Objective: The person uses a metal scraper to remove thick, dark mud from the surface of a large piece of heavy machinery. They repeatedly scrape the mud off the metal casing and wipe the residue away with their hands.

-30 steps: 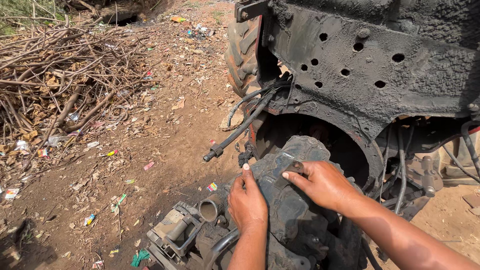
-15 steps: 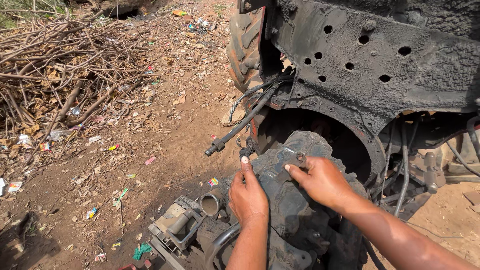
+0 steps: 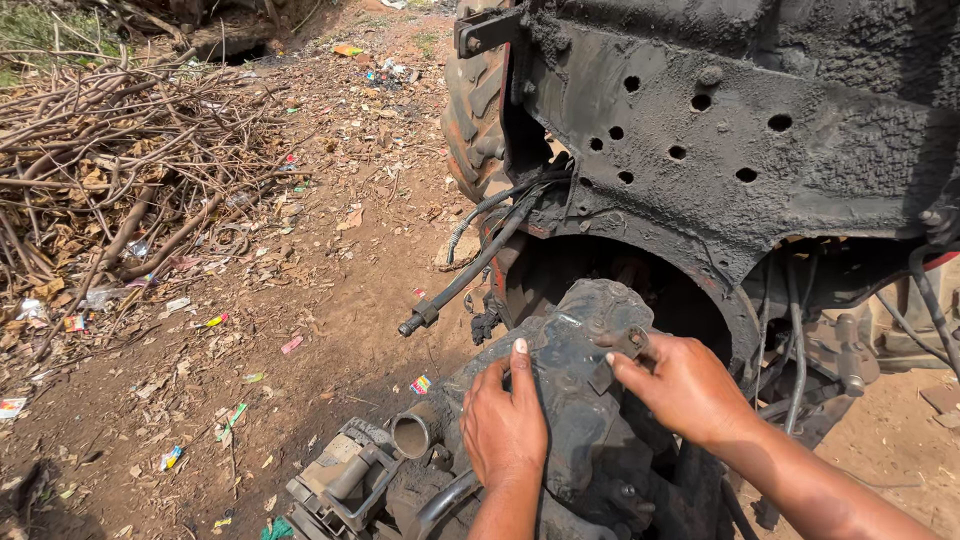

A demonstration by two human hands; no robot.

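Greasy gearbox housing (image 3: 580,400) sits just short of the tractor's round opening (image 3: 640,290), not yet mated; left hand (image 3: 503,425) flat, fingers spread, right hand (image 3: 685,385) pinching its small bracket (image 3: 632,343).

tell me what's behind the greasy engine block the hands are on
Behind the engine block gapes the tractor housing's round opening, dark inside; its depth is hidden by the block. Loose hoses hang beside it.

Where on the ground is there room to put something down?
Bare brown dirt lies open between the pile of dry branches and the dangling black hose. It is crowded by the greasy black engine block, where the left hand and right hand rest.
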